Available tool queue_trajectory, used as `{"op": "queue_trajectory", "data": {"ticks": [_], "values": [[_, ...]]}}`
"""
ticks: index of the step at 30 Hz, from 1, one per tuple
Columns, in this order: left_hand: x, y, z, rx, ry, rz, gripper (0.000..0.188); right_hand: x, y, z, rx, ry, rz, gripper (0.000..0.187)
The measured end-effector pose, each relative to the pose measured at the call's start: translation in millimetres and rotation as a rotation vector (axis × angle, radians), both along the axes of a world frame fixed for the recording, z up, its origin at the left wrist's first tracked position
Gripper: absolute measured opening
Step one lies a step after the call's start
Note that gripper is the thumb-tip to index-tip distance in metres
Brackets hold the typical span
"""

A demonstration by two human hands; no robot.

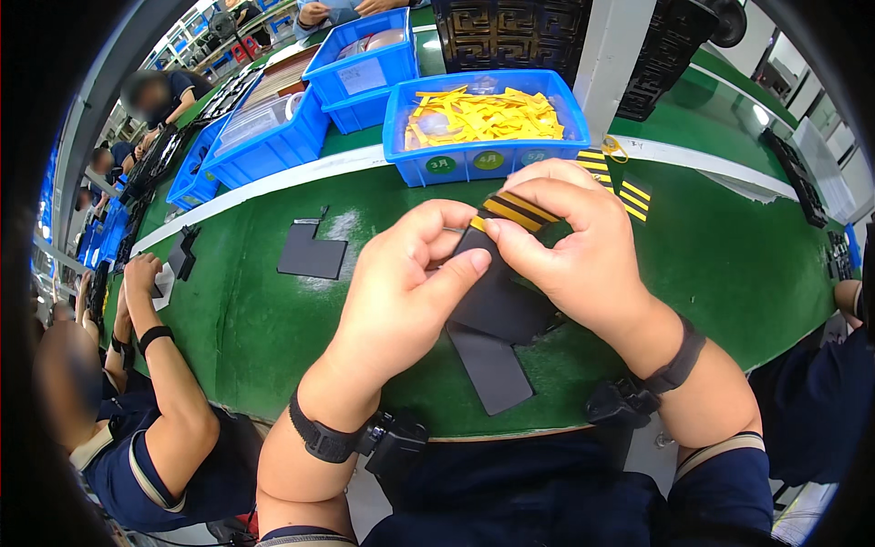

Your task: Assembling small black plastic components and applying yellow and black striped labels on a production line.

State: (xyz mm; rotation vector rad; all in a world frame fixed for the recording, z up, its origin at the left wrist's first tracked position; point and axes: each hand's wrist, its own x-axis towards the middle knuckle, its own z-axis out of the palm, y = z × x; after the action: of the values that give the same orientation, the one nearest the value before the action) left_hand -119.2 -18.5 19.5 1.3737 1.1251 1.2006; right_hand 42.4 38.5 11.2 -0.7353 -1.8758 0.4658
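My left hand is closed on a flat black part, thumb on top and fingers behind its upper corner. With thumb and forefinger, my right hand pinches a yellow-and-black striped strip at that corner. A small yellow end shows at the part's edge by my right thumb; whether it is stuck down I cannot tell. Beneath the held part, a black plate slants toward the table's front edge; how the two relate is partly hidden. Left of my hands lies an L-shaped black part.
Behind my hands, a blue bin holds many yellow strips. More blue bins stand left of it. Striped pieces lie on the green table beyond my right hand. A co-worker's arm reaches in at left, near another black part.
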Motion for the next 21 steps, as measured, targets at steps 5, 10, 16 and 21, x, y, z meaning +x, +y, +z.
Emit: {"op": "queue_trajectory", "data": {"ticks": [5,10,16,21], "values": [[-4,4,-2,0.051,-0.044,0.083,0.019,13,5,9,0.054,-0.181,-0.001,0.017],[-4,6,0,-0.002,-0.127,0.102,0.020,10,-2,18,0.457,-0.305,-0.103,0.015],[-6,6,0,-0.016,-0.044,0.059,0.019,14,7,18,0.327,-0.037,-0.052,0.014],[-11,10,-3,0.007,-0.306,-0.047,0.018,7,-10,17,0.343,-0.203,0.044,0.016]]}}
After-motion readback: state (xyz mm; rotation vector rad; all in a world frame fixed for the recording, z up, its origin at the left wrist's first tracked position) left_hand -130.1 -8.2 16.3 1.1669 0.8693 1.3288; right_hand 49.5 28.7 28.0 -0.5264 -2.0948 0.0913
